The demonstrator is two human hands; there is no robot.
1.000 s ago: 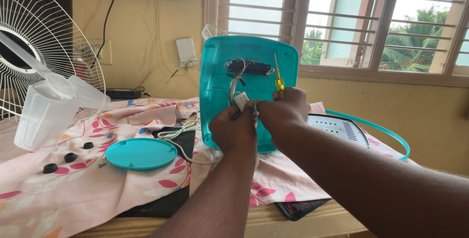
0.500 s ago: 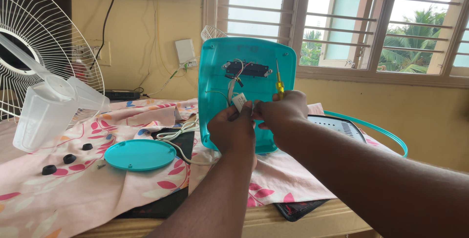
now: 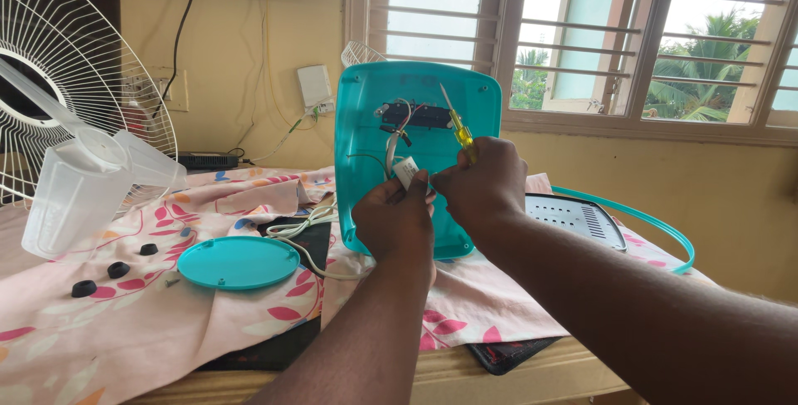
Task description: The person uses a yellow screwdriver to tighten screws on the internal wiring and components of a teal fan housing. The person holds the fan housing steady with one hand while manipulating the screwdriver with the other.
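Teal housing (image 3: 366, 164) is your landmark here: it stands upright on the flowered cloth (image 3: 125, 322), open side facing you, with the wiring (image 3: 397, 127) up near its top. Your left hand (image 3: 395, 220) sits right in front of its lower middle, fingers pinched on a small white part (image 3: 406, 171) hanging off those wires. Your right hand (image 3: 482, 185) is just beside it, toward the housing's right edge, closed around a yellow-handled screwdriver (image 3: 459, 127). Its shaft runs up and to the left, tip at the wiring. Right hand's the nearer one to that spot.
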